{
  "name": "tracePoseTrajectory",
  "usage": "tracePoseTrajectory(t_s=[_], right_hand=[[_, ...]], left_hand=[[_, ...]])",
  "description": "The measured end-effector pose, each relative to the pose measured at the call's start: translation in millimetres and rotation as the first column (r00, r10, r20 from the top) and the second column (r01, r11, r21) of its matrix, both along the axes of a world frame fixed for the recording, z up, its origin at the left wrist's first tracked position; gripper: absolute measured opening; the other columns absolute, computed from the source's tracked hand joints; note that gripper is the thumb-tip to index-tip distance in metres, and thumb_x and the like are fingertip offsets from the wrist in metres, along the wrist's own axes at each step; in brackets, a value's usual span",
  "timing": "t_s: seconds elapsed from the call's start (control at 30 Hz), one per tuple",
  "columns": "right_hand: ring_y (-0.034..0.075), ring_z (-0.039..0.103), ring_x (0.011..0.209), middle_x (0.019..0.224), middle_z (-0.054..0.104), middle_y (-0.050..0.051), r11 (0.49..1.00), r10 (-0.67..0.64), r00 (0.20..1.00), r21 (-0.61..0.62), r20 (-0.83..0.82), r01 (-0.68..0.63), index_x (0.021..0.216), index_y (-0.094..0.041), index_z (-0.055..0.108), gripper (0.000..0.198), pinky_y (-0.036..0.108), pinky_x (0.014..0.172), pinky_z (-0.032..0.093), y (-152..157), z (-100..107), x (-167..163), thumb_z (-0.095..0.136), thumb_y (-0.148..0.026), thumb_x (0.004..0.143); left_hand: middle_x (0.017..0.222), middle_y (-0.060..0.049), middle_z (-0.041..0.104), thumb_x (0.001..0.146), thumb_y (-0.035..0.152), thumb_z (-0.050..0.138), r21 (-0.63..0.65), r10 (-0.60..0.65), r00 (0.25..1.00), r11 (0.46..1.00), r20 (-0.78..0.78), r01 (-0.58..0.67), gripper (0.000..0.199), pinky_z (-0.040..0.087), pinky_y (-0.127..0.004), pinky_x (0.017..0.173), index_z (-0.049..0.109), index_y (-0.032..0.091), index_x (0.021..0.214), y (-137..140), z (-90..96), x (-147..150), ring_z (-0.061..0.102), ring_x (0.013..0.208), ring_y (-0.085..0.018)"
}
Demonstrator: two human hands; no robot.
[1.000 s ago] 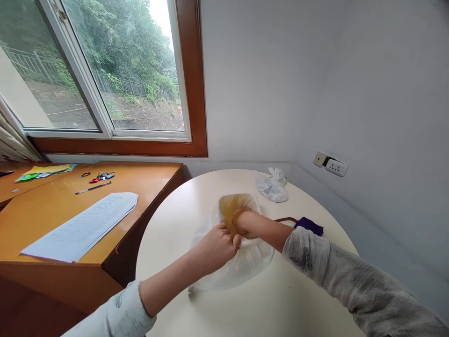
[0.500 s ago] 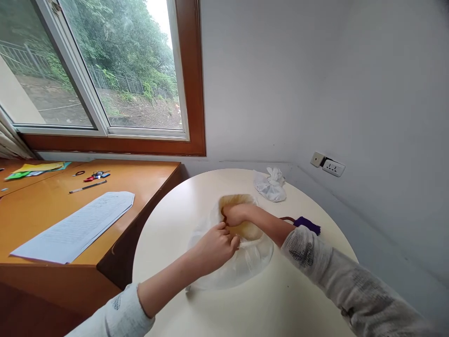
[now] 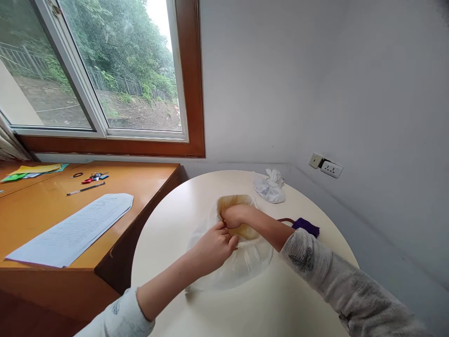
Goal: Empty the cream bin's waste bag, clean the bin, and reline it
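Observation:
A thin white plastic bag (image 3: 231, 271) spreads on the round cream table (image 3: 273, 304), its round mouth facing up and toward me. Yellowish-beige walls (image 3: 249, 232) show inside the mouth; what forms them is unclear. My left hand (image 3: 217, 248) is closed at the near left rim, with the bag's edge pinched in its fingers. Reaching in from the right, my right hand (image 3: 234, 216) is inside the opening. Its fingers are hidden, so I cannot see whether they hold anything.
A knotted white bag (image 3: 270, 187) lies at the table's back. Behind my right forearm is a dark purple cloth item (image 3: 307, 227) with a brown strap. The wooden desk (image 3: 154, 182) at left bears papers (image 3: 77, 229), a pen (image 3: 86, 188) and keys (image 3: 96, 177).
My right hand has shifted very slightly within the opening. My left hand keeps its grip on the rim, and the view has tilted a little.

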State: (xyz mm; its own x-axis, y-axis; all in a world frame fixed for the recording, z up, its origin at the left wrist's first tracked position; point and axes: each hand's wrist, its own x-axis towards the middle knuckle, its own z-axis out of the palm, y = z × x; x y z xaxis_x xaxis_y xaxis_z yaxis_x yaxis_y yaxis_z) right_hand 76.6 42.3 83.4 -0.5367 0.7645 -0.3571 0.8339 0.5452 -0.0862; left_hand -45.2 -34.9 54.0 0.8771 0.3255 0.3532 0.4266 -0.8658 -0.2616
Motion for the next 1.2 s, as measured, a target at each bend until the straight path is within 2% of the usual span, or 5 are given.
tracePoseTrajectory(t_s=[0.33,0.53,0.73,1.0,1.2], right_hand=[[0.018,0.057,0.092,0.109,0.056,0.006,0.987,-0.060,0.982,-0.137,0.178,0.085,0.108,-0.015,0.054,0.028,0.038,0.079,0.049,1.6,-2.4,-2.0,0.051,-0.032,0.086],[0.021,0.054,0.104,0.118,0.057,0.006,0.995,-0.057,0.974,0.069,-0.218,0.073,0.116,-0.018,0.054,0.034,0.031,0.085,0.043,-17.5,39.0,28.6,0.036,-0.031,0.091],[0.017,0.054,0.104,0.114,0.061,0.000,0.935,-0.155,0.768,0.159,-0.621,0.317,0.106,-0.027,0.060,0.032,0.028,0.085,0.042,-47.9,58.1,109.0,0.035,-0.034,0.088],[0.020,0.059,0.092,0.100,0.065,0.003,0.844,-0.435,0.648,-0.034,-0.625,0.535,0.092,-0.024,0.064,0.031,0.032,0.080,0.045,-105.0,-16.0,180.8,0.039,-0.041,0.084],[0.025,0.046,0.115,0.127,0.048,0.007,0.818,-0.533,0.620,-0.162,-0.575,0.552,0.101,-0.022,0.061,0.037,0.036,0.093,0.040,-132.1,-85.0,192.9,0.056,-0.045,0.072]], left_hand=[[0.058,-0.003,0.057,0.087,0.019,0.038,-0.052,0.015,1.000,0.998,-0.008,-0.016,0.023,0.039,-0.032,0.065,0.048,0.017,0.067,6.0,3.3,1.9,0.053,0.056,-0.017],[0.059,-0.003,0.059,0.087,0.025,0.041,-0.150,0.102,0.995,0.983,-0.016,-0.104,0.021,0.040,-0.036,0.076,0.049,0.017,0.069,24.2,17.8,-4.8,0.057,0.060,-0.018],[0.060,-0.002,0.055,0.088,0.029,0.039,-0.231,0.176,0.984,0.958,0.010,-0.169,0.025,0.039,-0.037,0.081,0.049,0.018,0.068,49.4,29.0,-10.9,0.054,0.062,-0.017],[0.106,-0.007,0.056,0.087,0.036,0.044,-0.332,0.189,0.965,0.936,0.181,-0.121,0.024,0.019,-0.049,0.106,0.053,0.021,0.102,58.8,21.1,-16.6,0.052,0.104,-0.021],[0.147,-0.012,0.007,0.073,0.047,0.062,-0.534,0.458,0.740,0.831,0.492,-0.160,0.094,0.015,-0.056,0.106,-0.002,0.029,0.139,39.4,-10.9,-24.7,0.004,0.136,-0.031]])
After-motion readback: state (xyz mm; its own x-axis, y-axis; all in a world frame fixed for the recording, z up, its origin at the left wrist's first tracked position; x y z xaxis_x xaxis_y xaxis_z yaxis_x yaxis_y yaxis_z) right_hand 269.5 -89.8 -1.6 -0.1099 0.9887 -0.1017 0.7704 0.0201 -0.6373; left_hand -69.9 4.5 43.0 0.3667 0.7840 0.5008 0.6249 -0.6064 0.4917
